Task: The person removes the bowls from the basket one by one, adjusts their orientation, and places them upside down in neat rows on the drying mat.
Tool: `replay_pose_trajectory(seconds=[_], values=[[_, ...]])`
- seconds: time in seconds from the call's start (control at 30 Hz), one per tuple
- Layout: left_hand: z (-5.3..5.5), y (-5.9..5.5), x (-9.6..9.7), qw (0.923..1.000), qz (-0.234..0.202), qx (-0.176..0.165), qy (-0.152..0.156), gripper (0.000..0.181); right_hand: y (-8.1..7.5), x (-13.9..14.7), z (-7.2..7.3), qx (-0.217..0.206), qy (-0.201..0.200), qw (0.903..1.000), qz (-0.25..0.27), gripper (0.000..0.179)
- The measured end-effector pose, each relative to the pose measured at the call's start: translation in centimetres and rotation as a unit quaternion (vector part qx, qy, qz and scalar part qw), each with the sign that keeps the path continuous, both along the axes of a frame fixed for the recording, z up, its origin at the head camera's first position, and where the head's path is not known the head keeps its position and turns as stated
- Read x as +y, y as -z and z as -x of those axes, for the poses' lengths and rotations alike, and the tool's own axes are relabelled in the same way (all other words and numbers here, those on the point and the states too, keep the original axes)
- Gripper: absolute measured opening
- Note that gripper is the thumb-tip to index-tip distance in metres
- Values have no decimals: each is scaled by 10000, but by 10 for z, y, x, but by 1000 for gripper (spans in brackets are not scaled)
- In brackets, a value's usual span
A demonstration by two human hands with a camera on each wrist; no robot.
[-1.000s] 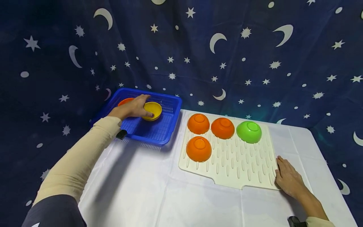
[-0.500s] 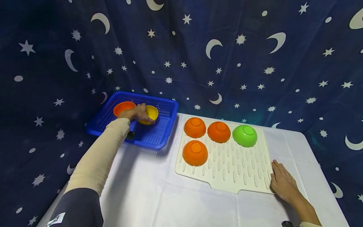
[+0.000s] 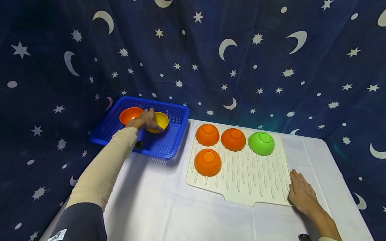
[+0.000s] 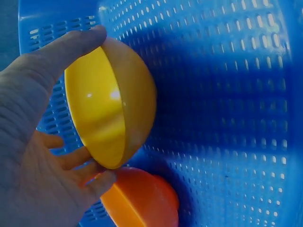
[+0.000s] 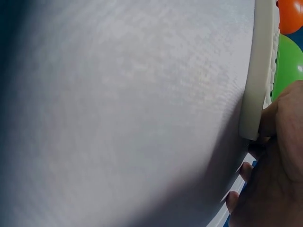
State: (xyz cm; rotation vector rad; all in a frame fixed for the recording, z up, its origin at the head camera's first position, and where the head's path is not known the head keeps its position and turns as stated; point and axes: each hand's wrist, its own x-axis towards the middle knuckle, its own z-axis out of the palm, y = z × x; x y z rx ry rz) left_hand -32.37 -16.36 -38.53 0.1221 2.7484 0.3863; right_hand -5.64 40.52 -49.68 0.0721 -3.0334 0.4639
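In the head view my left hand (image 3: 145,119) reaches into a blue perforated plastic basket (image 3: 178,140) and holds a small yellow bowl (image 3: 162,120). The left wrist view shows the thumb on one side of this bowl's rim and fingers at the opposite side; the bowl (image 4: 138,99) is tilted there. Right beside those fingers is an orange bowl (image 4: 147,196), also inside the basket. On the right, my right hand (image 3: 303,194) rests with straight fingers along the side edge of a cream draining board (image 3: 244,187).
Upside down on the board stand three orange bowls, two at the back (image 3: 207,134) (image 3: 233,139) and one in front (image 3: 208,162), plus a green bowl (image 3: 261,143) at the back right. A white cloth (image 3: 144,204) covers the table. Behind hangs a dark blue starry curtain (image 3: 205,50).
My left hand has settled around the yellow bowl, its thumb and fingers now at the rim. The head view has shifted slightly. The right hand stays at the board's edge.
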Motion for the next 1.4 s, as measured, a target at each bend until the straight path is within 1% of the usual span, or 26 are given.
replay_pose_trajectory(seconds=[0.07,0.2,0.33,0.53,0.63,0.73,0.8,0.9,1.0,1.1,1.17,1.3,1.4], values=[[0,-1,4,9998,147,61,130,111,-1,1,-1,-21,17,10000,3,47],[-3,-2,14,9972,581,92,464,114,-1,2,-2,-27,35,10000,3,48],[-4,-1,19,9946,784,180,658,112,0,2,-1,-1,16,10000,-1,48],[-5,-1,20,9934,911,346,608,105,1,-1,2,-28,-16,10000,-81,47],[-5,-2,20,9925,923,458,665,106,2,-2,1,-81,-17,9999,-125,47],[-7,-5,24,9890,886,747,918,112,1,-2,0,-118,13,9998,-137,47],[-10,-8,27,9845,860,1031,1125,115,0,-1,0,-134,22,9998,-144,47],[-15,-12,31,9755,857,1467,1396,120,-3,1,0,-134,30,9998,-164,48],[-21,-16,32,9685,879,1726,1564,121,-4,1,1,-97,18,9998,-167,47],[-28,-18,31,9622,841,1979,1673,121,-4,0,2,-132,-5,9998,-157,47],[-33,-19,30,9599,720,2128,1678,121,-5,0,3,-183,-26,9996,-210,47],[-42,-19,29,9573,469,2312,1669,121,-7,-1,5,-385,26,9989,-271,48],[-48,-20,30,9512,362,2501,1768,120,-6,-2,5,-421,98,9986,-301,48]])
